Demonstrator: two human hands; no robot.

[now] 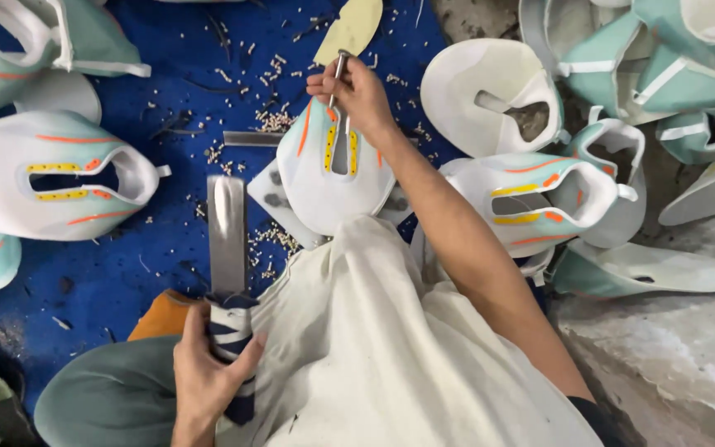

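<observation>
Shoe upper (334,178), hands (356,89) gripping tools

A bright blue mat (134,265) covers the floor on the left and runs to the far edge, strewn with small pale pellets (271,240) and dark thread scraps. On the right the mat ends and a rough grey concrete floor (672,339) shows, lighter and dusty in the near right corner. Light is even and soft, with only faint shadows. No walls, windows or furniture come into view.
</observation>
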